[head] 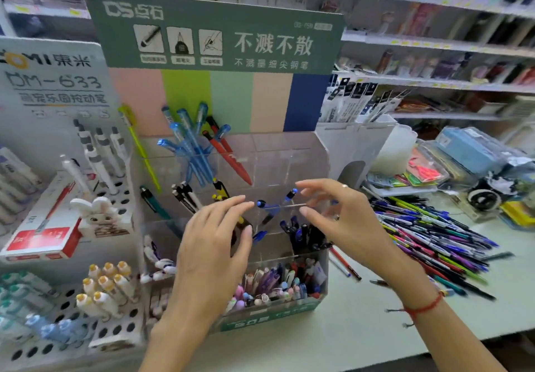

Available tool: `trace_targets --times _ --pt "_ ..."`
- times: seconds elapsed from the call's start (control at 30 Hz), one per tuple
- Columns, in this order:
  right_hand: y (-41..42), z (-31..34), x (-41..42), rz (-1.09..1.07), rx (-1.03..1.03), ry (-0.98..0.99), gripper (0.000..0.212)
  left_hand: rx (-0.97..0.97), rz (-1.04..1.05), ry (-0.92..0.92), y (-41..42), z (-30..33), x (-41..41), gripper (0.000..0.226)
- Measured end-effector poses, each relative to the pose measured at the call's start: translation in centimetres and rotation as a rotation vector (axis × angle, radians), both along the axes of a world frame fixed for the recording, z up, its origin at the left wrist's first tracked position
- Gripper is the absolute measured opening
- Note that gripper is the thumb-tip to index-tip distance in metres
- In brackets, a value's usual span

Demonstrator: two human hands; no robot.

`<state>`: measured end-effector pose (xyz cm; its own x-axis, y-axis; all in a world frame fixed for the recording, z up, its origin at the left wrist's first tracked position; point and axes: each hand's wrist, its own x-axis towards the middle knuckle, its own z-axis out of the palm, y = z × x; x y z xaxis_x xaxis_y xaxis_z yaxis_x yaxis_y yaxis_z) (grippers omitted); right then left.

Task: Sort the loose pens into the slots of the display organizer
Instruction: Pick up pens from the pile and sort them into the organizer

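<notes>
we see a clear acrylic display organizer (289,151) standing on a pale counter (362,322), with a green header card (220,33) and pastel stripes rising behind it. our left hand (211,244) hovers in front of its middle tier, fingers spread and only gently bent, with nothing in its grasp. our right hand (344,215) is raised beside it, fingers loosely extended toward the left hand; a thin blue pen (278,206) lies level between the fingertips of both hands, and we cannot tell whether either hand truly pinches it or whether it merely sits in the slot behind them. a red string bracelet (422,308) circles the right wrist.

in the upper slots stand translucent blue pens (194,154), fanned out, next to red-orange pens (228,157) leaning right. a yellow-green pen (139,146) leans at the organizer's left edge. dark blue and black pens (304,234) fill a middle slot just under the right hand, and the front tier holds pastel character-topped pens (275,285) packed close.

the loose pens (434,238) lie in a big mixed heap on the counter to the right, well apart from the organizer. on the left, a white perforated stand (115,328) carries yellow-capped pens (107,285), near a white rabbit figure (98,212) and a red and white box (43,238).
</notes>
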<state>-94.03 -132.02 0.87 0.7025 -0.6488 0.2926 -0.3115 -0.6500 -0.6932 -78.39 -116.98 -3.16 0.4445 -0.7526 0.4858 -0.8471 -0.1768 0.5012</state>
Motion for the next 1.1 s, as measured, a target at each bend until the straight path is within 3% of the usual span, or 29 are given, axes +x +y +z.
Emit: trace_targets --times 0.13,0.23,0.33,0.47,0.63,0.8,0.93,1.03,1.1 --pt "-1.5 -0.7 -5.2 -0.068 0.031 0.080 0.021 0.026 -0.136 -0.027 -3.5 0.7 -4.2 0.033" --pt "-4.3 -2.4 -9.6 -0.175 0.069 0.383 0.014 0.067 -0.222 -0.097 -6.9 0.4 -7.2 0.034" --pt "-7.7 -5.0 -13.9 -0.190 -0.013 0.774 0.023 0.114 -0.296 -0.176 -10.5 0.0 -10.4 0.030" --pt "-11.6 -8.5 -18.6 -0.193 -0.095 0.974 0.039 0.245 -0.409 -0.215 -15.4 -1.9 -14.8 0.024" --pt "-15.4 -13.3 -23.7 -0.159 -0.164 1.025 0.066 0.428 -0.437 -0.237 -21.1 -8.9 -17.9 0.032" --pt "-17.1 -18.2 -28.0 -0.105 -0.087 1.098 0.088 0.724 -0.268 -0.102 -22.7 -17.5 -18.1 0.056" --pt "-17.5 -22.6 -30.4 -0.113 -0.147 1.049 0.108 0.728 -0.054 0.068 -21.0 -21.7 -18.4 0.058" --pt "-16.7 -25.0 -30.5 -0.160 -0.182 0.912 0.092 0.589 -0.064 0.023 -21.0 -21.8 -19.8 0.052" --pt "-16.3 -25.6 -30.0 -0.131 -0.256 0.818 0.084 0.599 -0.056 0.139 -21.5 -21.8 -20.8 0.055"
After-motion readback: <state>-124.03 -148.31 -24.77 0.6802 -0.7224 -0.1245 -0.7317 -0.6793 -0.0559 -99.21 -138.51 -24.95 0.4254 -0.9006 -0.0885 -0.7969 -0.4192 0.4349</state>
